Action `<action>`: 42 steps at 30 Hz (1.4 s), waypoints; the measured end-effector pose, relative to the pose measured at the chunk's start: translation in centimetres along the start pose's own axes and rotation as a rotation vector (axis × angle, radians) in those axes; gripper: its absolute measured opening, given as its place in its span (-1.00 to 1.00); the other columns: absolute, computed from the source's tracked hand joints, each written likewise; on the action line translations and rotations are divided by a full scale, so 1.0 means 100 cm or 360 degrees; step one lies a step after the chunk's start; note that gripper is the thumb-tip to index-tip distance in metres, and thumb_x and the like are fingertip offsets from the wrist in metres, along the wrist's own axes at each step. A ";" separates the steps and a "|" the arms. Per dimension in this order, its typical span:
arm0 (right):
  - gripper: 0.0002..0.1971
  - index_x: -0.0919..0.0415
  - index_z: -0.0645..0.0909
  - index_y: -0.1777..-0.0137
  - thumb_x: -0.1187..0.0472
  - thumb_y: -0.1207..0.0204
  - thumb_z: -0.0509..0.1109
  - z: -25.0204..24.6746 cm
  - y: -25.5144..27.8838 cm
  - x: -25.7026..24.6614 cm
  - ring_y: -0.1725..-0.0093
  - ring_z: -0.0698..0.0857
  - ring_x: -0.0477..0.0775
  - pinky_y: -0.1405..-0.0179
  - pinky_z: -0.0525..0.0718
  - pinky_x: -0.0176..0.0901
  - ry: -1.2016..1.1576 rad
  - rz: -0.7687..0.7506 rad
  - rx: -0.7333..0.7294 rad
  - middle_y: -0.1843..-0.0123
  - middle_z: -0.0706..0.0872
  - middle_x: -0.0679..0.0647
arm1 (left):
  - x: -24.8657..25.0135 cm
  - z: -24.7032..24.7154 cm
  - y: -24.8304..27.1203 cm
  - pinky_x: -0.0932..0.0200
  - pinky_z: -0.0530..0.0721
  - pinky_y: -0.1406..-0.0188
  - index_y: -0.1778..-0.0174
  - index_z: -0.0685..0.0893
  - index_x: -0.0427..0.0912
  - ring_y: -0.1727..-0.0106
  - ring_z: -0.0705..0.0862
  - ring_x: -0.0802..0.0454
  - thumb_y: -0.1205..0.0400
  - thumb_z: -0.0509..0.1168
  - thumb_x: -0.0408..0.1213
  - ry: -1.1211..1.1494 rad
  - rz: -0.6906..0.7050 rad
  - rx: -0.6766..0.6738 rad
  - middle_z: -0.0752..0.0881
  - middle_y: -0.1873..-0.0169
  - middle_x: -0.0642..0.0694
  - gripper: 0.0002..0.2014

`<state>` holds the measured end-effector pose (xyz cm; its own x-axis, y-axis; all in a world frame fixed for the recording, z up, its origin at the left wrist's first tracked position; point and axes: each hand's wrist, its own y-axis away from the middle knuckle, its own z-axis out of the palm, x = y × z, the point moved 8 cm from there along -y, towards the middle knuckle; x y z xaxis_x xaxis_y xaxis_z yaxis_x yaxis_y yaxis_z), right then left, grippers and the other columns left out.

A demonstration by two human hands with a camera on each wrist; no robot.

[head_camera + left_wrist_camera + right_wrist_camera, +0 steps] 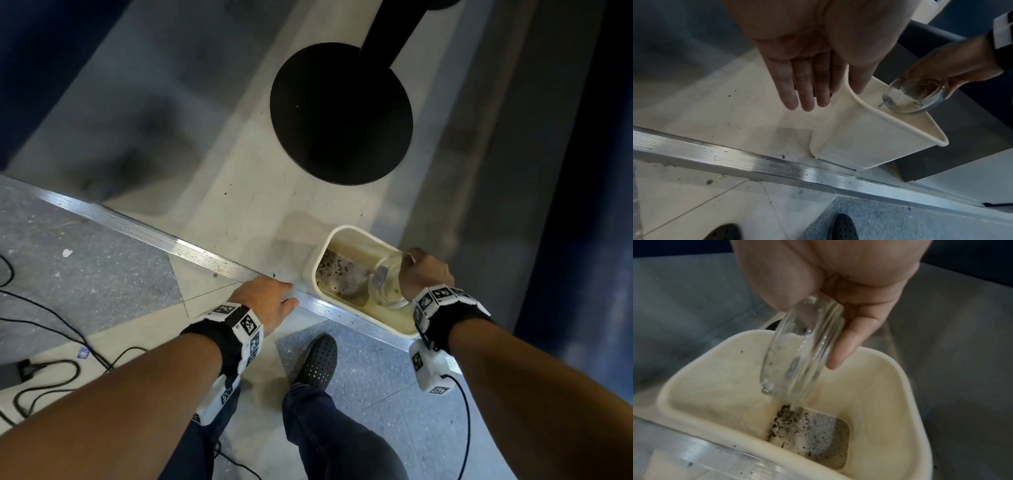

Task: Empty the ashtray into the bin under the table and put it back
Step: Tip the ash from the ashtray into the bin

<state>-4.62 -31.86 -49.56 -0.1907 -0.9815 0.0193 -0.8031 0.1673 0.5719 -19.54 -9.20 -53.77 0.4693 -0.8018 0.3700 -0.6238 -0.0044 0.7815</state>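
floor (239, 192): pale tile, metal threshold strip (191, 245) running across it
table base (340, 113): black disc, beyond the bin
bin (342, 231): cream, on floor against the strip, ash (813, 431) at bottom
left hand (263, 301): fingers straight, together, holding nothing
right hand (424, 274): grips ashtray (388, 281) by its rim, tipped steeply over bin mouth

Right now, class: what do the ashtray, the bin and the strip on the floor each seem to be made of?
Ashtray: clear glass, probably; the fingers show through it and it glints.
Bin: cream plastic, most likely; thin moulded walls, rolled rim, dull stained finish.
Strip: metal, perhaps aluminium; silvery, finely ribbed, reflecting light.
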 end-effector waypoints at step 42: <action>-0.64 0.26 0.68 -0.23 0.12 -0.62 0.17 -0.025 0.041 0.045 -0.22 0.71 0.43 -0.17 0.65 0.06 -0.0027 0.0260 -0.0169 -0.26 0.73 0.39 | 0.018 -0.003 0.054 -0.09 0.53 -0.47 -0.58 0.29 0.07 -0.51 0.48 -0.11 -0.66 0.09 0.15 0.0010 0.0035 -0.0093 0.44 -0.56 -0.06 -0.44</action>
<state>-7.34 -35.82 -45.08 -0.3238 -0.9402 0.1058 -0.6966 0.3126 0.6458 -21.91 -10.53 -48.70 0.4599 -0.7975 0.3905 -0.5967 0.0481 0.8010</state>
